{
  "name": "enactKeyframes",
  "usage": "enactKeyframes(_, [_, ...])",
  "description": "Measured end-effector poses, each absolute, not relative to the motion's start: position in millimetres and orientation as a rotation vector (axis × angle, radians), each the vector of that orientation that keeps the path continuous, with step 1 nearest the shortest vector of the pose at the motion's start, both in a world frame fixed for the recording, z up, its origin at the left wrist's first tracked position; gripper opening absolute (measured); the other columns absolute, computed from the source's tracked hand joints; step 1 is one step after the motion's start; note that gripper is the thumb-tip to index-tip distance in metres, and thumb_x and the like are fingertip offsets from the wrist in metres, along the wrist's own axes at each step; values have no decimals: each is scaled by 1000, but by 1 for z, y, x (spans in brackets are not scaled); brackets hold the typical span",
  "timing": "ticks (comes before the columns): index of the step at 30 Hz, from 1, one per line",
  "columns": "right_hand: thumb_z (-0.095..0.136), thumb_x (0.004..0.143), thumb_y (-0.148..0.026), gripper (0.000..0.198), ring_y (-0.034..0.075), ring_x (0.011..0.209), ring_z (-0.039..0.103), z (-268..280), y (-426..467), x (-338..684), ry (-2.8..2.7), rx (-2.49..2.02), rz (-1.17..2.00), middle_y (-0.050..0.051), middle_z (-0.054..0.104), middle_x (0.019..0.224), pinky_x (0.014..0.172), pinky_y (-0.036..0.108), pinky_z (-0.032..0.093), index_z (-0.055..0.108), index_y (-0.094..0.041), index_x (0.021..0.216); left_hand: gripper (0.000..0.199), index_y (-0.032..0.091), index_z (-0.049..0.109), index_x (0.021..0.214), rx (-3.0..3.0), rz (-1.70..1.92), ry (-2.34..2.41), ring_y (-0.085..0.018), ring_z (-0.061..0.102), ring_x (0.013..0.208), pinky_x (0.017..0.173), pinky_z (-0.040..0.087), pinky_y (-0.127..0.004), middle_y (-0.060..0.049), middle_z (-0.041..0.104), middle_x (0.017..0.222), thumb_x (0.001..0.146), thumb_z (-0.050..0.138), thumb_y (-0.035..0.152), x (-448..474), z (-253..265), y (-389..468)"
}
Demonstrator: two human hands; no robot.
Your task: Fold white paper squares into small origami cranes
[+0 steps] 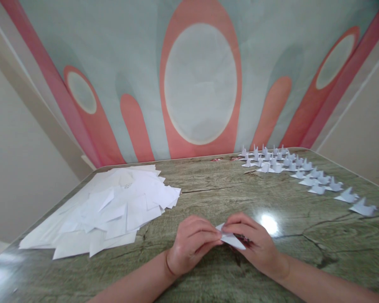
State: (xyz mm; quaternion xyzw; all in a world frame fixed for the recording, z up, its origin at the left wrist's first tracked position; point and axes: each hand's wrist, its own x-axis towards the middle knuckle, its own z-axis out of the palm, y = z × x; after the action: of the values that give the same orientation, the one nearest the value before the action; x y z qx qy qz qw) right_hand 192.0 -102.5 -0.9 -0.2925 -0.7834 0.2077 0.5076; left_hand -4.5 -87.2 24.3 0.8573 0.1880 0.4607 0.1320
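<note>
Between my two hands, a small folded piece of white paper point(232, 240) is held just above the table, its pointed end toward me. My left hand point(194, 243) pinches its left edge between thumb and fingers. On the other side, my right hand point(255, 242) grips the same folded paper, with the fingers curled over its top. A dark patterned spot shows by the right fingers; I cannot make out what it is. Some of the paper is hidden behind the fingers.
A wide heap of loose white paper sheets point(113, 210) covers the table's left side. Several folded white paper birds point(317, 188) stand in rows along the back right. The wood-patterned table point(208, 202) meets a coral and pale green patterned backdrop point(202, 150).
</note>
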Motion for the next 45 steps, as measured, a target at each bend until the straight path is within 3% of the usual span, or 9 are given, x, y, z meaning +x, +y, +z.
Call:
enactKeyframes(8, [52, 80, -7, 21, 13, 74, 59, 4, -101, 193, -1893, -730, 416, 5, 61, 83, 63, 22, 49, 63, -20, 93, 24, 20, 63, 95, 2417, 1276, 559, -16, 61, 80, 73, 47, -29, -6, 68, 85, 71, 69, 17, -7, 15, -80])
enactKeyframes(15, [54, 80, -9, 21, 14, 75, 62, 2, -100, 194, -1911, -739, 304, 5, 66, 86, 66, 24, 50, 63, -21, 95, 19, 17, 65, 91, 1964, 1110, 844, -18, 58, 86, 79, 46, -30, -8, 64, 90, 76, 63, 28, 2, 16, -88])
enactKeyframes(17, [53, 80, -9, 20, 14, 74, 62, 0, -100, 194, -1908, -756, 292, 5, 66, 85, 65, 25, 50, 62, -21, 94, 22, 15, 64, 91, 1693, 1045, 956, -16, 58, 76, 68, 47, -27, -7, 62, 86, 82, 54, 33, 7, 17, -92])
enactKeyframes(20, [51, 81, -10, 20, 14, 72, 61, -1, -99, 195, -1886, -798, 354, 5, 65, 82, 62, 25, 49, 62, -21, 94, 26, 13, 62, 91, 1424, 955, 895, -11, 54, 63, 56, 46, -22, -5, 59, 81, 81, 56, 36, 14, 18, -96])
enactKeyframes(36, [52, 81, -18, 5, 13, 64, 57, -3, -100, 189, -1872, -858, 470, 2, 60, 71, 57, 23, 46, 57, -19, 82, 21, 12, 62, 76, 1310, 1023, 885, -8, 52, 56, 52, 43, -21, -1, 54, 72, 76, 62, 33, 16, 7, -95])
enactKeyframes(45, [52, 82, -18, 9, 14, 66, 58, -1, -100, 187, -1889, -895, 479, 2, 61, 73, 59, 24, 47, 59, -20, 87, 24, 12, 61, 77, 1303, 990, 958, -9, 53, 56, 51, 44, -21, -1, 55, 70, 75, 63, 36, 16, 4, -91])
